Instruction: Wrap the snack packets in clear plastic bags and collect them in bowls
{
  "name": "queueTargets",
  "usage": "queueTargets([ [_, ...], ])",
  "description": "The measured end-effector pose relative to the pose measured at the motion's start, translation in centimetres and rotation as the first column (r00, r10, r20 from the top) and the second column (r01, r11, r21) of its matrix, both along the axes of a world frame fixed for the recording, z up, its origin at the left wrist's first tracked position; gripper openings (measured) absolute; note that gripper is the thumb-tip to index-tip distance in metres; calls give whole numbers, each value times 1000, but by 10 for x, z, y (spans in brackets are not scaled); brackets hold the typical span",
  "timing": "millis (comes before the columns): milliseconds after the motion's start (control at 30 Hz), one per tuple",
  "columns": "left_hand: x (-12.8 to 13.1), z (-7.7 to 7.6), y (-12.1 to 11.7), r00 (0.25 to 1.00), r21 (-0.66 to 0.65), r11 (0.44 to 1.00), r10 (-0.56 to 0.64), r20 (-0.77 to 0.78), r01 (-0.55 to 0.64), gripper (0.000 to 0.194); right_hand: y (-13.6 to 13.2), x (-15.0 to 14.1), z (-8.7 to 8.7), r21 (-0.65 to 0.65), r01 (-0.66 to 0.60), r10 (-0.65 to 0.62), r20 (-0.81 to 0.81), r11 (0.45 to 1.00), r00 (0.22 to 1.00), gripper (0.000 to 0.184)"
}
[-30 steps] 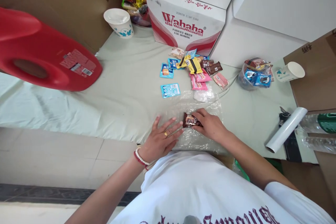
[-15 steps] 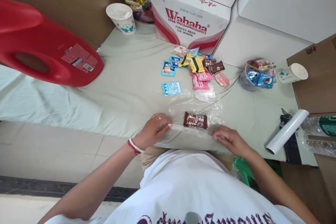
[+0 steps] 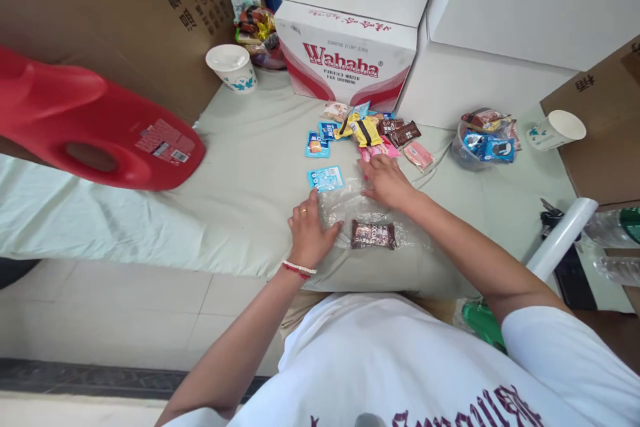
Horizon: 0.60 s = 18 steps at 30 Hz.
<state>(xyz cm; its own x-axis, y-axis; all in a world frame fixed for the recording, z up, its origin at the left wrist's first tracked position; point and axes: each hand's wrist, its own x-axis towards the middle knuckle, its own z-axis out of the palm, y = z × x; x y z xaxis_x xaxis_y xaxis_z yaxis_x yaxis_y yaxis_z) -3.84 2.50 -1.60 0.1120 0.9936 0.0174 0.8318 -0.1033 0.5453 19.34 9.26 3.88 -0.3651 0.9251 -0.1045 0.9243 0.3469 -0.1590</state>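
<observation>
A brown cocoa snack packet [image 3: 373, 235] lies on the table with clear plastic film [image 3: 340, 203] around it and, it seems, over it. At the film's left side is my left hand [image 3: 311, 232], fingers apart, just below a light blue packet [image 3: 326, 179]. My right hand [image 3: 387, 181] reaches across the film's far side, its fingers spread at the pink packets [image 3: 383, 149] and covering part of them. A yellow packet [image 3: 367, 130] and a blue packet [image 3: 317, 145] lie in the pile beyond. Neither hand visibly grips anything.
A red jug [image 3: 115, 140] stands at the left. Behind the snacks is a Wahaha carton [image 3: 345, 67]. Paper cups [image 3: 233, 70] stand at both sides. At the right are a clear tub [image 3: 463, 150] of snacks and a white roll [image 3: 563, 240].
The right hand let go of the cocoa packet, went to the film's near edge, then far forward to the pink packets. The left hand moved forward. The film's near part now seems folded over the packet.
</observation>
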Motion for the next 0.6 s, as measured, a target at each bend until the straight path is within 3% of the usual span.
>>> queueTargets([
  [100, 7, -2, 2, 1000, -22, 1000, 20, 11, -20, 95, 9, -8, 2, -65, -56, 58, 35, 996, 998, 24],
  [133, 8, -3, 3, 999, -29, 999, 37, 16, -36, 94, 6, -9, 5, -81, -79, 81, 20, 994, 997, 19],
  [200, 9, -4, 7, 998, -52, 997, 56, 11, -55, 85, -11, -9, 16, -80, -112, 111, -18, 990, 994, 23],
  [300, 8, -3, 9, 999, -81, 996, 42, -30, -44, 54, -53, -13, 33, -83, -154, 153, -22, 985, 988, 28],
  [400, 4, -3, 9, 999, -70, 997, 3, -47, -7, 31, -88, -15, 37, -119, -187, 188, -8, 975, 982, 28],
  [500, 1, -5, 8, 1000, -36, 999, -8, 0, 8, 20, -83, -12, 27, -31, -58, 57, -22, 998, 998, 29],
  [600, -2, -6, 8, 999, -30, 1000, 6, 54, -4, 11, -46, -10, 11, 54, 27, -25, -27, 998, 999, 43],
])
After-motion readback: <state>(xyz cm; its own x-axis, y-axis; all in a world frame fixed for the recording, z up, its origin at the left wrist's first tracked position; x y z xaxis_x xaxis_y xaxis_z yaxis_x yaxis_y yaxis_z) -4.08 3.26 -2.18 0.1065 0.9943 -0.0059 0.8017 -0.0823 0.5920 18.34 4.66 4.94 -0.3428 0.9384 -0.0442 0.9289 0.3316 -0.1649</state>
